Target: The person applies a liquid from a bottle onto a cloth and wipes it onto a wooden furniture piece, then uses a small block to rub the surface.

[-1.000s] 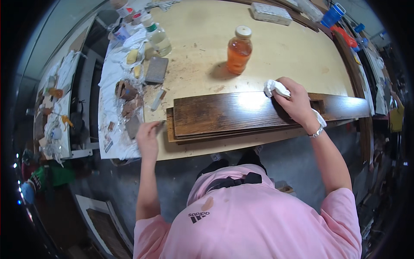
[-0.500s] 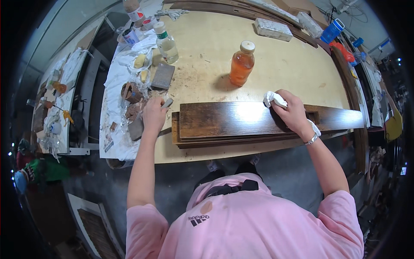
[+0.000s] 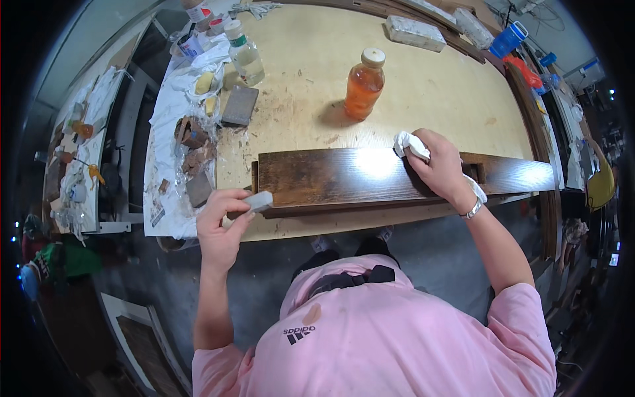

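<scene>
My left hand [image 3: 222, 228] pinches a small light-grey block [image 3: 260, 200] between thumb and fingers, at the left end of a dark brown wooden board [image 3: 317, 177]. The board is glossy, has a rectangular cutout right of the middle, and lies on other boards along the table's near edge. My right hand [image 3: 442, 165] is closed round a crumpled white cloth [image 3: 409, 143] and rests on the board just left of the cutout. Part of the cloth hangs out by the wrist.
On the table [image 3: 297, 99] stand a bottle of orange liquid [image 3: 364, 86] and a clear bottle [image 3: 247, 59]. A grey-brown block [image 3: 239, 106] lies near white plastic sheeting [image 3: 165, 132] with brown lumps. A whitish block [image 3: 415, 33] and long dark strips [image 3: 539, 145] line the far and right edges.
My left hand has moved nearer and lifted the small grey block from beside the clutter to the board's left end. My right hand stays on the board with the cloth. The view has shifted slightly.
</scene>
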{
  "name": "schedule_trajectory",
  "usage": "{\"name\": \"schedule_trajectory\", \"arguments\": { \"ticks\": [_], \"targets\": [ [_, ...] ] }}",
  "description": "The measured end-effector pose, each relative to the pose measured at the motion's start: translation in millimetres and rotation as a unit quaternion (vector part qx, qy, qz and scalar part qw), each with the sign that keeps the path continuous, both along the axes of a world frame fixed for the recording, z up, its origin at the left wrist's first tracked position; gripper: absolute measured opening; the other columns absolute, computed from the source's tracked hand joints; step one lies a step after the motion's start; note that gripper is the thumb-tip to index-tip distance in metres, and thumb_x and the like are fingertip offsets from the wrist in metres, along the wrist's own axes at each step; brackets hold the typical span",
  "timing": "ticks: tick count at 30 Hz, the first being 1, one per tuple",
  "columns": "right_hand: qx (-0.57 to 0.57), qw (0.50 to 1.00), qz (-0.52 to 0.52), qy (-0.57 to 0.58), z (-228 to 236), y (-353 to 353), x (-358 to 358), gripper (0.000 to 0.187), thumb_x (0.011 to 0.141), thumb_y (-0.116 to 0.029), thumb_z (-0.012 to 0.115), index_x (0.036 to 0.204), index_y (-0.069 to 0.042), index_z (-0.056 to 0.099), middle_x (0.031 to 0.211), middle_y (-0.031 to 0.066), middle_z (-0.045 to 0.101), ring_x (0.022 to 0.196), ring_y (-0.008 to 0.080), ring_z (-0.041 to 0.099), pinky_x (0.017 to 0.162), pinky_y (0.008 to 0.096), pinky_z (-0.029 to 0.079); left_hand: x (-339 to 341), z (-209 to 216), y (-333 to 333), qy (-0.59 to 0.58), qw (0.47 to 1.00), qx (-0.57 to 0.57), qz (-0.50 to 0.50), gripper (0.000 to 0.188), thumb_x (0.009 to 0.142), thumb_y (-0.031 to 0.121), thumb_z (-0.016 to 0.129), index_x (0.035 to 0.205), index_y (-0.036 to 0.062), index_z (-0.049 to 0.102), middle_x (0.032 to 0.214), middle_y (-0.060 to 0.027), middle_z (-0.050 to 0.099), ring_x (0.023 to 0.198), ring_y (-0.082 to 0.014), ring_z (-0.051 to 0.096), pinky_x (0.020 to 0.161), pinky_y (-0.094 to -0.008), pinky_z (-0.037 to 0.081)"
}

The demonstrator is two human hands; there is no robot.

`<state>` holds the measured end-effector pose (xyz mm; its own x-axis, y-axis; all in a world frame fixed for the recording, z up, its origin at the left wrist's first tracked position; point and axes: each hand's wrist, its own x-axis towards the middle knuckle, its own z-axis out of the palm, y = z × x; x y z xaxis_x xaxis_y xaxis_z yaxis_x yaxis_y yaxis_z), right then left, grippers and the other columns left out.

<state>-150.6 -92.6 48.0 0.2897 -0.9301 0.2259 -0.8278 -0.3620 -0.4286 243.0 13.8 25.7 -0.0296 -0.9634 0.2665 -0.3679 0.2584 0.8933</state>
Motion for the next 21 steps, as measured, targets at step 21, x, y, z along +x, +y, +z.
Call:
{"name": "schedule_trajectory", "arguments": {
  "ticks": [21],
  "targets": [
    [0.028,0.999,0.001,-0.028,-5,-3,-2,0.018,0.085,-0.020,0.065,0.093,-0.004,0.063,0.084,0.0177,0.063,0.080,0.0378,0.062,0.071,0.0427,0.049,11,-20,-60,-0.002,0.997,0.043,0.061,0.015,0.077,-0.008,0.071,0.087,-0.0019,0.062,0.104,-0.0093,0.067,0.096,-0.0142,0.061,0.087,-0.0265,0.047]
  ]
}}
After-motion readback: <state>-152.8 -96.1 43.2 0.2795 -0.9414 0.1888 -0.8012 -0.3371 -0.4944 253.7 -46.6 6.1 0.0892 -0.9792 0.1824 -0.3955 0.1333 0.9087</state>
